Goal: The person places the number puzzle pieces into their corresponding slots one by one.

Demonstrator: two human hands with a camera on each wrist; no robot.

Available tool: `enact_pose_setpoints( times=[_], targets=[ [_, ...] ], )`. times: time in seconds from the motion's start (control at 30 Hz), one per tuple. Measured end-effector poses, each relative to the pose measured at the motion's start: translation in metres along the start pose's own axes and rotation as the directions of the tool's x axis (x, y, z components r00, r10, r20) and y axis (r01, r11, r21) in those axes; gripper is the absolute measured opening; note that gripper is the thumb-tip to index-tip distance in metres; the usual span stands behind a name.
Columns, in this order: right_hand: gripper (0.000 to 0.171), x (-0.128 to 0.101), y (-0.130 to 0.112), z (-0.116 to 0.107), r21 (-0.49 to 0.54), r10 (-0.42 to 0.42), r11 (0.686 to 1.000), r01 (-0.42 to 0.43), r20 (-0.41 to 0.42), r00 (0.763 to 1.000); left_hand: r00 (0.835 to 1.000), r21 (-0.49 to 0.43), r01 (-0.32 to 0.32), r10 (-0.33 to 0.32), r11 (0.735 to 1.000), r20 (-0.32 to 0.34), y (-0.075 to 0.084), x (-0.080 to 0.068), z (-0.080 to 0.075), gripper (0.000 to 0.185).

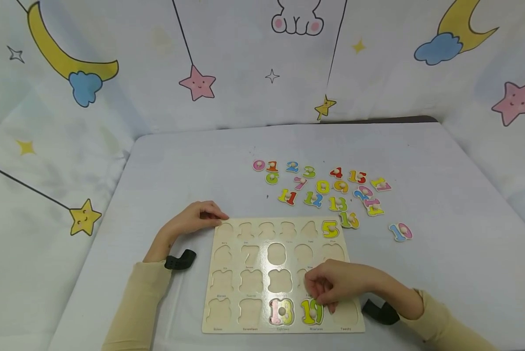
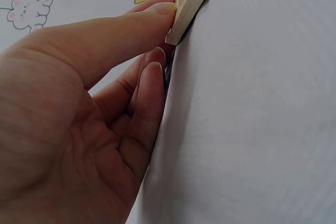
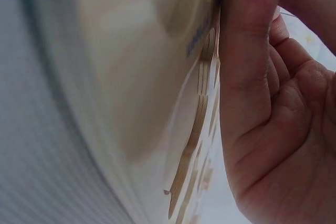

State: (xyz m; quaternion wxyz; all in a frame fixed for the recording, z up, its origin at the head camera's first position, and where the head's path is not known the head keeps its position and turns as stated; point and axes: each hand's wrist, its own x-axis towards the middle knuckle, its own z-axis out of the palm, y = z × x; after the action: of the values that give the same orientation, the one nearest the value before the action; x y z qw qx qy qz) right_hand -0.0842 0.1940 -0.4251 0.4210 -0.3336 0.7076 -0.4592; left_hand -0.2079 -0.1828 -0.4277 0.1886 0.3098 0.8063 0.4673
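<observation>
A pale wooden number puzzle board [image 1: 262,273] lies flat near the table's front edge. Pieces 5 [image 1: 330,228], 18 [image 1: 282,312] and 19 [image 1: 312,312] sit in their cutouts; the other cutouts are bare. My left hand [image 1: 216,218] rests at the board's far left corner, and in the left wrist view its fingertips [image 2: 163,11] press against that corner [image 2: 186,3]. My right hand [image 1: 321,295] hovers low over the board's lower right, fingertips down just above the 19. In the right wrist view a straight finger [image 3: 244,35] lies against the board [image 3: 136,51], with no piece in the hand.
Several loose coloured number pieces [image 1: 324,187] are scattered on the white table [image 1: 420,161] beyond the board, with a 10 [image 1: 400,232] lying apart on the right. A printed cloth backdrop [image 1: 245,58] with moons and stars closes off the back and sides.
</observation>
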Motion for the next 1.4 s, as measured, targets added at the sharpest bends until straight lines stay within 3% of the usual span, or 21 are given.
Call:
enact_pose_setpoints(
  times=[0.27, 0.5, 0.67, 0.97, 1.4],
  targets=[
    [0.015, 0.000, 0.001, 0.000, -0.023, -0.004, 1.000, 0.004, -0.008, 1.000, 1.000, -0.014, 0.027, -0.027, 1.000, -0.006, 0.000, 0.000, 0.001, 0.017],
    [0.011, 0.000, 0.001, 0.000, -0.023, -0.027, 0.999, 0.027, 0.020, 0.999, 1.000, 0.003, -0.001, 0.001, 1.000, -0.010, -0.006, 0.001, 0.001, 0.016],
    [0.010, 0.000, -0.001, -0.001, -0.012, -0.033, 0.999, 0.033, 0.038, 0.999, 1.000, 0.015, -0.009, 0.009, 1.000, -0.008, -0.002, 0.000, 0.001, 0.016],
    [0.010, -0.001, -0.001, -0.002, -0.010, -0.045, 0.999, 0.045, 0.046, 0.998, 1.000, 0.006, -0.007, 0.008, 1.000, -0.028, -0.034, 0.005, 0.003, 0.016],
    [0.011, -0.001, -0.001, -0.001, -0.023, 0.000, 1.000, 0.001, 0.036, 0.999, 1.000, 0.004, 0.008, -0.008, 1.000, -0.013, -0.034, 0.005, 0.000, 0.016]
  ],
)
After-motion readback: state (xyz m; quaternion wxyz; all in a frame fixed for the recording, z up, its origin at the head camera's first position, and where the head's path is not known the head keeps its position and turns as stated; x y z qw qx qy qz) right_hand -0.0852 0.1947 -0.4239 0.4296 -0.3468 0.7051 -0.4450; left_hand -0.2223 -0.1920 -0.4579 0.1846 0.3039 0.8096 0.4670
